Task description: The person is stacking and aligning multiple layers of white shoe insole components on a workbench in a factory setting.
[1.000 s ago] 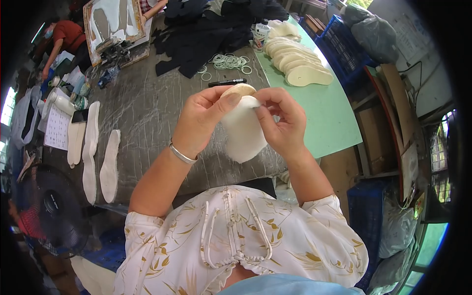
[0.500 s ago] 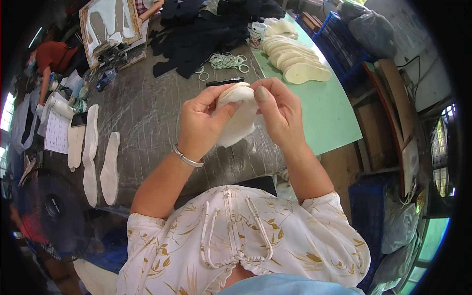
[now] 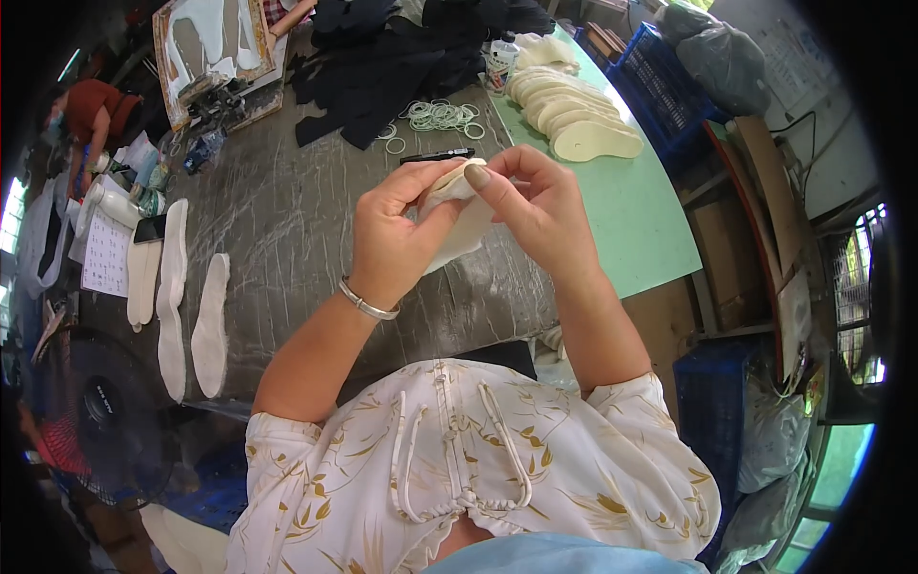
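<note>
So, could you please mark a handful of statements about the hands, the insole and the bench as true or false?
1. Both hands grip one cream insole above the grey bench. True: the left hand and right hand pinch it together.
2. The left wrist is bare. False: it wears a silver bangle.
3. A row of cream insoles lies on the green board. True.
4. The black pen is in the right hand. False: it lies on the bench beyond the hands.
5. The loose white rings sit on the green board. False: they lie on the grey bench by the black fabric.
</note>
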